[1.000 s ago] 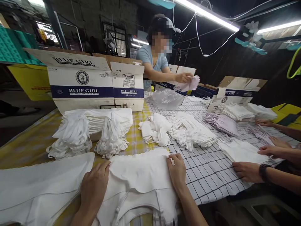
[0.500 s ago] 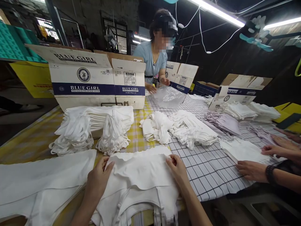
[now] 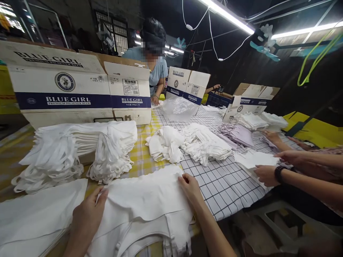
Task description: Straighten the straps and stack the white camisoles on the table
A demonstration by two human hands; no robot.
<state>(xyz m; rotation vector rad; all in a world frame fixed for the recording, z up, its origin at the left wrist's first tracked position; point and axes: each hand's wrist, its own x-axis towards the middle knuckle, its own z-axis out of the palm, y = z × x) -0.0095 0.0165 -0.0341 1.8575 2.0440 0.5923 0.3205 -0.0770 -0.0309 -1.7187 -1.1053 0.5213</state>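
The left hand (image 3: 87,216) and right hand (image 3: 191,189) pinch opposite upper corners of a white fabric garment with straps (image 3: 144,196), apparently straightening its edge. It lies on a yellow-and-white checked cloth (image 3: 142,142), beside flat white fabric pieces (image 3: 40,210); moving it neatly would call for even tension.
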